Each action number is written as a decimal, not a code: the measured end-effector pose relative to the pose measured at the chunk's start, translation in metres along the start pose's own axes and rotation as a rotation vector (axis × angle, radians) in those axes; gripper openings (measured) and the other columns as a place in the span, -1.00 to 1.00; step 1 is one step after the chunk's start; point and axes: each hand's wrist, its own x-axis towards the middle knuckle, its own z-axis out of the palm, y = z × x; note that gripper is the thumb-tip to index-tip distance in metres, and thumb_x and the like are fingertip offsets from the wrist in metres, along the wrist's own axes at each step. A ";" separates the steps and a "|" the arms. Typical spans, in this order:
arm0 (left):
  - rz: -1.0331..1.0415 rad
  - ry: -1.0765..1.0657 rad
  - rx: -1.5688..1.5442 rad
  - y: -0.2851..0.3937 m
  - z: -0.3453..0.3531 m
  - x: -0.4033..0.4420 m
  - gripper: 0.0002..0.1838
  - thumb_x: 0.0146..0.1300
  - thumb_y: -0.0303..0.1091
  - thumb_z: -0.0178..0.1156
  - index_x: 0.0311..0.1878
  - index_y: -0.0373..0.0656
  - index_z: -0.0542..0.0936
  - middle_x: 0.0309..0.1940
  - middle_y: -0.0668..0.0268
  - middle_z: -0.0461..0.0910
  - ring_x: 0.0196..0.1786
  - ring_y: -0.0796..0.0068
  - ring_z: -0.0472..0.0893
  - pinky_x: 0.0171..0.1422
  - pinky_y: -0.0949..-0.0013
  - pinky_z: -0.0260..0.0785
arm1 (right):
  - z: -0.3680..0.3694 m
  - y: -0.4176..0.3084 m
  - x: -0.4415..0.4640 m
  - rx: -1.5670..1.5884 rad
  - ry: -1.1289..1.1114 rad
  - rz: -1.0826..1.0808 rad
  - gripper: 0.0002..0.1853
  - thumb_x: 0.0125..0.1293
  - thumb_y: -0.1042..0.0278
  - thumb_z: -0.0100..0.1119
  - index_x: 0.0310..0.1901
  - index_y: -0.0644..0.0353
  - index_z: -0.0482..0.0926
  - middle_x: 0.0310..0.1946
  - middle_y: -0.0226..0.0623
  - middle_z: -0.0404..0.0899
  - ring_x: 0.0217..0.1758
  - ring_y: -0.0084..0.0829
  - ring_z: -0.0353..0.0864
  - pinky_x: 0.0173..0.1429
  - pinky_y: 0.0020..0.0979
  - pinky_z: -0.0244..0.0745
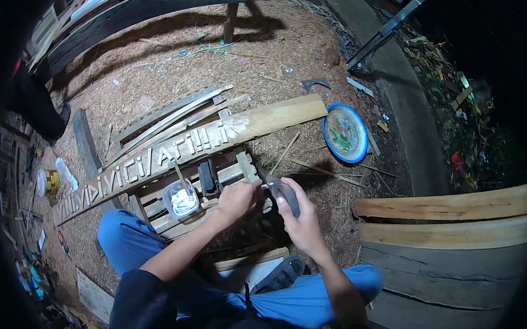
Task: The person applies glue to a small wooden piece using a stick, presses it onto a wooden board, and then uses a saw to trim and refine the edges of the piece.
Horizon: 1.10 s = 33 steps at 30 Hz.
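In front of my lap, my right hand (296, 215) is wrapped round a dark grey-handled tool (286, 199) that points up and left; its kind is unclear. My left hand (238, 199) is closed just left of it, above a small slatted wooden stand (225, 172). What its fingers hold is hidden. A clear plastic tub (183, 199) of white material, with a stick leaning out, rests on the slats beside my left wrist. Near it stands a dark block (207, 177). Beyond lies a long wooden board (271, 118) carrying raised wooden letters.
A blue-rimmed round dish (366, 146) stands by the board's right end. Loose wooden strips (166, 117) lie behind it. Thick planks (447, 235) occupy the right side. A wooden bench (146, 21) is at the back, and a yellow-labelled container (49, 182) is on the left.
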 end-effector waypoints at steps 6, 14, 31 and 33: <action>0.000 0.026 0.018 0.000 0.000 0.002 -0.65 0.25 -0.28 0.25 0.11 -0.05 0.62 -0.30 0.00 0.69 -0.18 -0.07 0.70 -0.15 -0.07 0.55 | -0.023 -0.022 -0.007 0.298 0.019 0.191 -0.62 0.60 0.15 -0.01 0.25 0.21 0.51 -0.49 -0.52 0.43 -0.55 -0.71 0.31 -0.47 -0.54 0.26; -0.050 0.050 0.004 0.001 0.000 0.001 -0.71 0.28 -0.23 0.22 0.04 -0.07 0.63 -0.34 -0.03 0.69 -0.21 -0.08 0.70 -0.15 -0.08 0.55 | -0.024 -0.042 -0.012 0.432 -0.050 0.259 -0.62 0.65 0.09 -0.14 0.30 0.09 0.44 -0.58 -0.57 0.26 -0.73 -0.79 0.11 -0.68 -0.63 -0.02; -0.019 0.070 -0.013 -0.001 0.003 0.000 -0.72 0.31 -0.26 0.20 0.05 -0.07 0.64 -0.41 -0.03 0.67 -0.29 -0.08 0.70 -0.20 -0.08 0.54 | -0.023 -0.034 -0.015 0.214 -0.096 0.131 -0.66 0.60 0.19 -0.03 0.25 0.15 0.53 -0.56 -0.58 0.35 -0.57 -0.75 0.29 -0.52 -0.60 0.20; -0.020 0.081 -0.004 -0.003 0.005 0.001 -0.73 0.34 -0.24 0.19 0.03 -0.08 0.64 -0.41 -0.02 0.67 -0.30 -0.08 0.70 -0.22 -0.08 0.54 | -0.029 -0.034 -0.017 0.309 -0.070 0.203 -0.65 0.62 0.17 -0.09 0.24 0.14 0.52 -0.58 -0.59 0.33 -0.65 -0.78 0.22 -0.59 -0.60 0.10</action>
